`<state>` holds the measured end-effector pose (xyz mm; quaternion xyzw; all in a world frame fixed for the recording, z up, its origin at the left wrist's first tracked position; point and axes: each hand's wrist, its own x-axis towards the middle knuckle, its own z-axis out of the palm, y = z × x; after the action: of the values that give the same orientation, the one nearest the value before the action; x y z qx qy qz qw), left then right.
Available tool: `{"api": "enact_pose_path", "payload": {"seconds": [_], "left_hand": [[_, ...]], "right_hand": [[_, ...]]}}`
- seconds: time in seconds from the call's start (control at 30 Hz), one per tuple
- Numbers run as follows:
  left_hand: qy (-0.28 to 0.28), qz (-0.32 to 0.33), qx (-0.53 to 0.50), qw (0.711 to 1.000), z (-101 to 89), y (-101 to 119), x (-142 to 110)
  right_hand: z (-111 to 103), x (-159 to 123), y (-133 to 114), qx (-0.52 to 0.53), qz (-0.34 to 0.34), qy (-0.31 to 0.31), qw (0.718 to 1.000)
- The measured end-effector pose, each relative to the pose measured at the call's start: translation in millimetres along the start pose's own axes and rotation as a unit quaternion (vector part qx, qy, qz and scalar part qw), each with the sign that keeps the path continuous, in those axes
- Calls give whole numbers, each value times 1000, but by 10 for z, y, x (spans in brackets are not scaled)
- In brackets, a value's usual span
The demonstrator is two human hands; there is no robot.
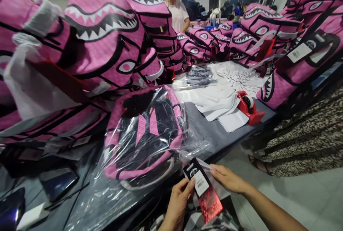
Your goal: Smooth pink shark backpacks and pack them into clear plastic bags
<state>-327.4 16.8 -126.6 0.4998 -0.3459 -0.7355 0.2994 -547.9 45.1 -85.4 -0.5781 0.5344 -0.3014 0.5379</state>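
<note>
At the near edge of a dark table (225, 139), you pinch a black-and-red hang tag (201, 187) in your left hand (179, 198), thumb on its face beside the white sticker (201, 183), fingers closed behind. The tag lies immediately right of those fingers, its long axis slanting from the backpack side down toward your right and your body. Your left hand is nearer, touching it; your right hand (230, 180) is just across, its fingers close together at the clear plastic (209, 168), though whether they clamp it you cannot tell. Beyond the tag's upper end, to the left, a pink-and-black backpack (154, 125) lies under clear wrap.
</note>
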Motion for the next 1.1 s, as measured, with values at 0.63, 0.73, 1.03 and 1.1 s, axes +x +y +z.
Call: {"api": "enact_pose_path", "payload": {"seconds": [0.63,0.73,1.03,1.1], "left_hand": [[-145,356,664,641,-170,684,-25],[-178,537,705,428,20,935,228],[-401,557,688,236,395,987,328],[-379,563,687,260,270,931,280]], "right_hand": [[268,-247,57,-141,50,197,969],[374,-297,86,-186,32,211,959],[853,-644,354,-373,-171,162,897],[662,-735,226,-335,-197,153,908]]}}
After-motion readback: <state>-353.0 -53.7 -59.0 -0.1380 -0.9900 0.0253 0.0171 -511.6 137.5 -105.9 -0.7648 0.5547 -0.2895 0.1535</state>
